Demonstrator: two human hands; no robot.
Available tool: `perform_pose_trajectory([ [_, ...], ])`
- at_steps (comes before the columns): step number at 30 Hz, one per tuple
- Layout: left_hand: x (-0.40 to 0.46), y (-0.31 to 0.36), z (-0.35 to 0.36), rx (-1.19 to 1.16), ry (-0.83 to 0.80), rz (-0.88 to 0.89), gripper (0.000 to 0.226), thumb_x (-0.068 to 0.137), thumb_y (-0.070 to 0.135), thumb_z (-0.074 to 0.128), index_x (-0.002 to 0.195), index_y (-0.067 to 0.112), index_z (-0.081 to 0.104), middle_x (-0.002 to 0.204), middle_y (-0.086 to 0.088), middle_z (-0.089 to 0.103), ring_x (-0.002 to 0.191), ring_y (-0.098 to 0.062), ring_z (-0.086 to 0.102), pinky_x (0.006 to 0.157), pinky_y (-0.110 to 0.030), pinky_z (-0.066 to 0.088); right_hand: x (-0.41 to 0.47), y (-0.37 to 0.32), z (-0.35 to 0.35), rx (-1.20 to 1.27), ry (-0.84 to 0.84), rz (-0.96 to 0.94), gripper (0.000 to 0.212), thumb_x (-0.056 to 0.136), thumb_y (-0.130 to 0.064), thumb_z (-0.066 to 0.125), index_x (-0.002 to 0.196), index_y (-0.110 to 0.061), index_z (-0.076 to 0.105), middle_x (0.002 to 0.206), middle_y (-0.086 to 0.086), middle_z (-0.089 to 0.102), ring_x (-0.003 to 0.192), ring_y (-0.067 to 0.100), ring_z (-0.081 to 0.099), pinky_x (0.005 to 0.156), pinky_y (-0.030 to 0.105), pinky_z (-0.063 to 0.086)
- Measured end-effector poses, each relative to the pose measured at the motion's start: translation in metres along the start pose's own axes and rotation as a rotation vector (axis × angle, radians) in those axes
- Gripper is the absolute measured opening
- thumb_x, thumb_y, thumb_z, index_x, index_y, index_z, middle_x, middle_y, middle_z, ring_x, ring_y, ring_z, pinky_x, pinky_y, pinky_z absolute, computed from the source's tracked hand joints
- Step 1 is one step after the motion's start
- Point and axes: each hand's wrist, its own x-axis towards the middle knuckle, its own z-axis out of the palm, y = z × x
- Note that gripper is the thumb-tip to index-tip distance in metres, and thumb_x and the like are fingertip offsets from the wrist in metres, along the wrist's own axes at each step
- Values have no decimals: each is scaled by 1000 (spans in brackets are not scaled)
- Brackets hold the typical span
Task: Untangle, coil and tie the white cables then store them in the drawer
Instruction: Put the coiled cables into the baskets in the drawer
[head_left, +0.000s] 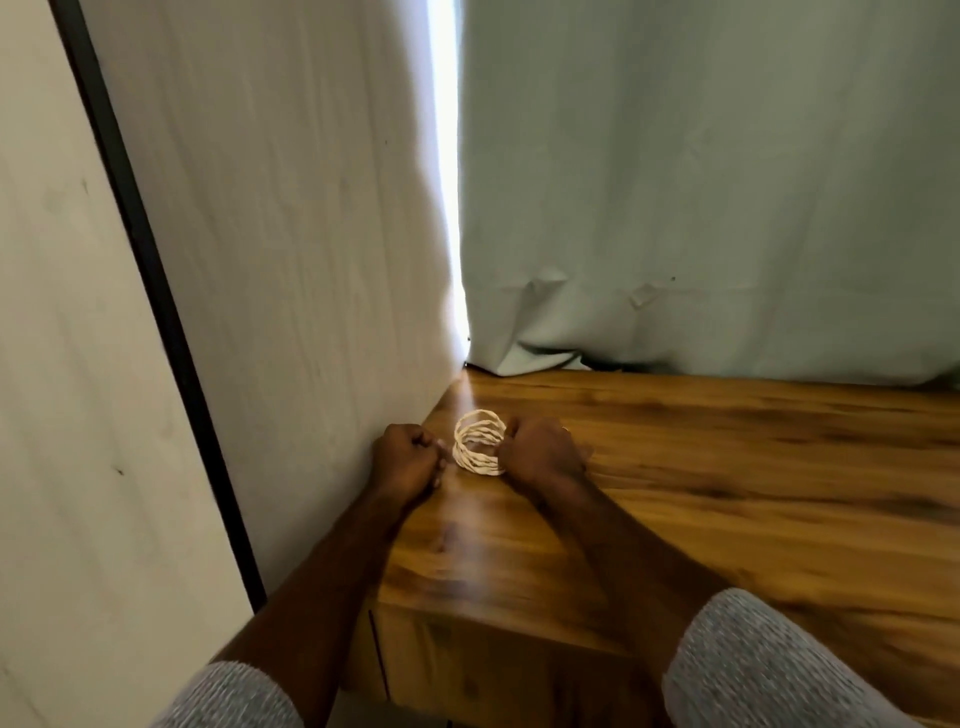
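A coiled white cable (477, 440) of several twisted loops stands on its edge on the wooden cabinet top (727, 467), near its far left corner. My right hand (540, 451) has its fingers curled round the coil's right side. My left hand (408, 457) is curled into a fist just left of the coil, its fingertips pinching what looks like a cable end by the coil's left side. The drawer front (467, 670) shows below the near edge, closed.
Pale green curtains (701, 208) hang behind the cabinet, with a bright gap between them. A white wall with a dark vertical frame (156, 312) stands close on the left. Grey sleeves cover my upper arms at the bottom.
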Motion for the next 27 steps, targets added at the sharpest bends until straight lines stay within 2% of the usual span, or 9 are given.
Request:
perform_pose_trajectory([
  [3,5,-1,10,29,-4,31,27,89,7,65,68,-8,63,51,-10,62,41,-17,50,47,-24,42,4,17,-22,81,-70,156,50,67,-43,78,111,-24,63,115,3,63,108,30,60,97,47,44],
  [5,3,4,19,58,-21,31,28,87,10,68,59,3,66,48,-5,62,43,-18,53,55,-28,45,5,27,-35,143,-128,207,42,64,-33,85,97,-16,67,106,8,71,99,28,67,82,39,55],
  [7,-3,12,30,45,-34,47,24,85,6,68,62,4,68,52,-6,63,42,-14,54,53,-23,45,5,37,-44,199,-158,233,29,65,-24,88,83,-8,71,92,10,75,88,25,72,74,37,60],
  [10,-15,26,53,48,-80,66,16,87,5,66,72,1,70,69,-14,70,46,-12,54,42,-19,42,-3,55,-58,270,-106,257,20,66,-20,86,74,-9,72,83,10,76,78,25,74,73,38,62],
  [14,-30,42,86,4,-162,107,29,87,7,69,58,12,67,59,-5,66,52,-15,60,53,-27,51,-14,96,-88,377,43,294,24,69,-15,85,63,-14,62,68,5,69,63,22,67,57,33,57],
  [16,-41,51,108,14,-224,121,22,89,5,66,68,1,68,62,-7,66,48,-5,60,48,-22,51,-22,123,-109,406,116,309,25,63,-14,85,57,-13,62,63,4,68,63,22,67,60,36,59],
  [19,-65,70,146,-23,-292,165,19,91,2,65,73,-5,67,66,-11,65,48,-5,60,51,-24,53,-38,163,-142,407,194,313,29,63,-13,86,51,-12,60,55,0,61,54,16,57,55,26,49],
  [22,-97,96,190,-41,-388,207,18,93,-3,61,79,-14,64,72,-17,60,39,0,51,40,-15,42,-62,209,-178,398,290,334,15,63,-13,86,62,-7,72,68,11,72,60,15,59,59,29,49],
  [27,-161,134,280,-3,-565,310,16,92,3,64,78,-5,63,72,-19,61,44,-7,51,39,-14,39,-119,307,-239,390,462,479,23,52,-23,85,65,-9,72,70,11,74,69,21,70,67,43,62],
])
